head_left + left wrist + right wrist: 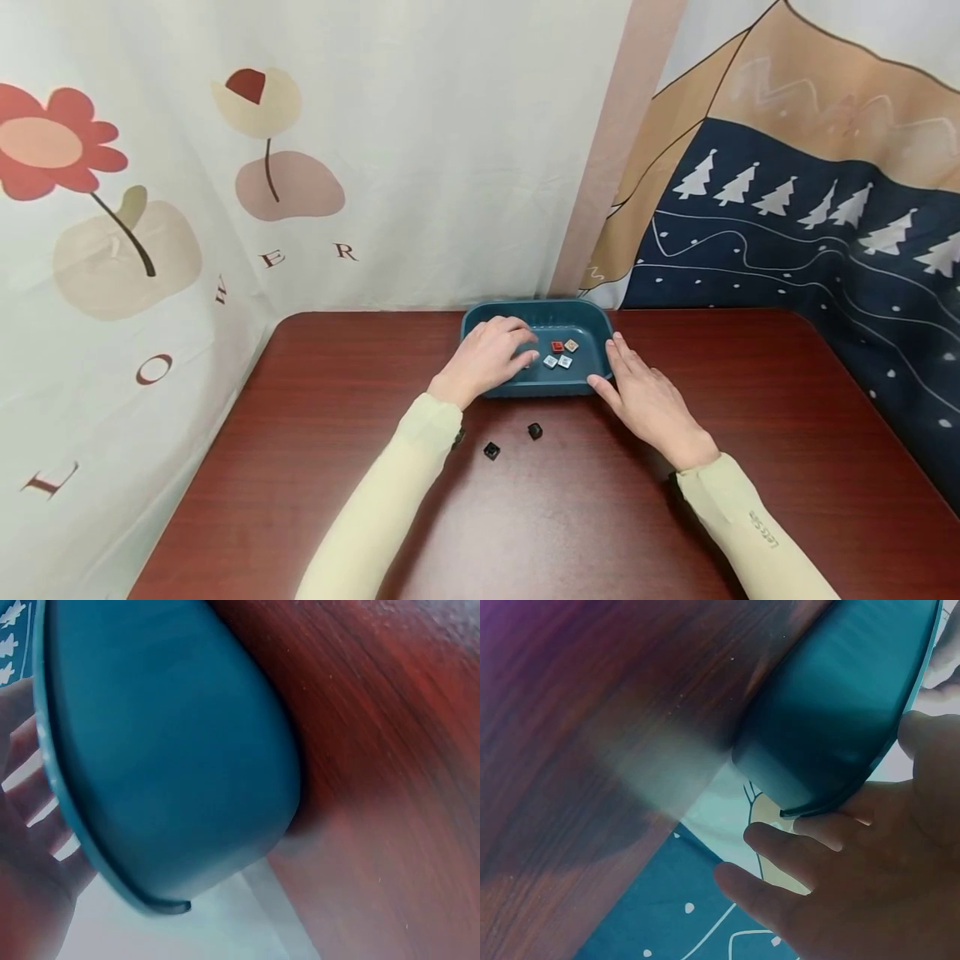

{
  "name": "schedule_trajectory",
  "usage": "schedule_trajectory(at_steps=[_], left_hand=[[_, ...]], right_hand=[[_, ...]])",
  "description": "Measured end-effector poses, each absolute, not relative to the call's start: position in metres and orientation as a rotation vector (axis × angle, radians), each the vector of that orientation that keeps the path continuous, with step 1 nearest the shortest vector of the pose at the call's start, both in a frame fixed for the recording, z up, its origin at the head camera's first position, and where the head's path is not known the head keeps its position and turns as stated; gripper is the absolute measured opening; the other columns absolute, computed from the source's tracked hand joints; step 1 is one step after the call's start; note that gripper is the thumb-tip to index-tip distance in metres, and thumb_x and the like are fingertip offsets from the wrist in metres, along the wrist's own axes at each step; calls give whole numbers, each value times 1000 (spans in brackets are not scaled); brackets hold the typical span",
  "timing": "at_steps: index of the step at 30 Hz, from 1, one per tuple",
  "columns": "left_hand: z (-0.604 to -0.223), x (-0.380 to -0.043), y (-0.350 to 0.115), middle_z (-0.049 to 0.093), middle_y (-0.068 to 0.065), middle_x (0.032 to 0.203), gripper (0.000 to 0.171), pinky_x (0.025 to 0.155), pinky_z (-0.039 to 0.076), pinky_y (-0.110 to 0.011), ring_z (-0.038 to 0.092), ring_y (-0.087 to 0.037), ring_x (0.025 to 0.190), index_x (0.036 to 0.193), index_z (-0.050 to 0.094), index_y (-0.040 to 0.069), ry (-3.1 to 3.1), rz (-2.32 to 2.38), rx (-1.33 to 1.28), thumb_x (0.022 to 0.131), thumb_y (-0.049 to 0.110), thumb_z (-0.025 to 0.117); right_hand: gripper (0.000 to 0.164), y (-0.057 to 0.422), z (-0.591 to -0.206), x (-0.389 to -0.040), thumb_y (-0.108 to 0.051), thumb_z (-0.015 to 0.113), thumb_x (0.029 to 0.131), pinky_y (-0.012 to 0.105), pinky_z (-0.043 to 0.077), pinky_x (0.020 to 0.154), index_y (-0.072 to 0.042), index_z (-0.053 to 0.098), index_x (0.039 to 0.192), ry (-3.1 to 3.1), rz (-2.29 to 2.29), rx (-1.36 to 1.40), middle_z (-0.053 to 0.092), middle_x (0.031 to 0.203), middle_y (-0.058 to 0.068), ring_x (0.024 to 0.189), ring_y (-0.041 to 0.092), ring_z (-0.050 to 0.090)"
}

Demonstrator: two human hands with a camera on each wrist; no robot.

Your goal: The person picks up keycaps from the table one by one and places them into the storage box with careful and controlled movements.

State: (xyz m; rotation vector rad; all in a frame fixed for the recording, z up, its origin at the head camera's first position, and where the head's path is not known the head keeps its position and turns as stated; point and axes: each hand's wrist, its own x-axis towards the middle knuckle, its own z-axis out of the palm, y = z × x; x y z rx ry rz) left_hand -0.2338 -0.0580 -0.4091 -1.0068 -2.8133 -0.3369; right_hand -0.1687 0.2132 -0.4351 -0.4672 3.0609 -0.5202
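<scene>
A teal plastic basin (577,388) stands at the table's far edge. Over its left part is my left hand (491,350), fingers bent loosely down inside and thumb apart from them. A small pale piece shows partly under that thumb. Farther right on the basin floor lie a red keycap-like piece (557,347), a beige one (572,345) and two white ones (565,362). My right hand (643,392) rests along the basin's right end with straight fingers, its thumb at the front rim. In the right wrist view, its fingers (780,859) spread beside the basin wall (817,720).
Two small black keycap-like pieces (535,431) (491,451) lie on the dark red wooden table (360,392) in front of the basin. Another dark bit shows by the left cuff. Printed curtains (450,167) hang right behind the table.
</scene>
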Motion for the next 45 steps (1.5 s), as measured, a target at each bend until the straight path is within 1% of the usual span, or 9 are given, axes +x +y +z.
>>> schedule_trajectory(at_steps=[8,16,23,30,34,38,42,45], left_hand=[[-402,-223,-66,66,-5,134,40,108,46,-43,59,-24,126,133,71,14,-2690,-333,-1055,101,39,68],[-399,-209,-77,59,-10,145,47,109,45,-46,53,-26,134,138,67,12,-2552,-365,-1114,100,40,69],[-396,-195,-83,51,-9,155,51,111,43,-47,49,-26,140,140,65,11,-2498,-353,-1164,99,43,69],[-395,-183,-89,46,-8,159,55,111,42,-48,46,-25,143,143,62,12,-2488,-317,-1198,100,46,68],[-397,-176,-92,46,-7,159,58,109,43,-47,47,-23,143,146,60,13,-2473,-288,-1221,100,47,67],[-400,-169,-96,45,-6,160,60,106,45,-46,52,-23,138,147,58,13,-2441,-267,-1246,99,47,67],[-404,-161,-97,47,-8,159,57,104,48,-46,58,-23,133,144,60,13,-2401,-226,-1286,98,46,69],[-410,-155,-98,49,-8,157,56,102,49,-45,59,-24,131,142,61,13,-2394,-179,-1321,98,45,70]], right_hand=[[80,215,-435,-169,-45,52,107,64,35,112,7,24,161,3056,-525,-455,17,169,25,149,46,31],[80,215,-436,-169,-45,52,108,65,35,112,7,23,161,3049,-531,-454,17,169,25,150,47,30],[81,216,-438,-169,-49,49,108,65,35,112,6,23,161,3052,-528,-463,17,169,25,150,46,30],[80,216,-438,-169,-46,51,108,65,35,112,7,23,161,3052,-534,-463,17,168,25,150,47,30],[80,215,-437,-169,-46,51,108,65,35,112,7,23,161,3056,-533,-461,17,169,25,150,47,30],[80,215,-437,-169,-46,51,108,65,36,112,7,23,161,3057,-529,-463,17,168,25,149,47,31],[80,214,-437,-169,-46,51,108,65,36,111,8,24,160,3062,-525,-468,17,168,26,149,47,32],[80,214,-437,-169,-47,51,108,65,37,111,8,24,160,3066,-524,-473,18,168,26,148,47,32]])
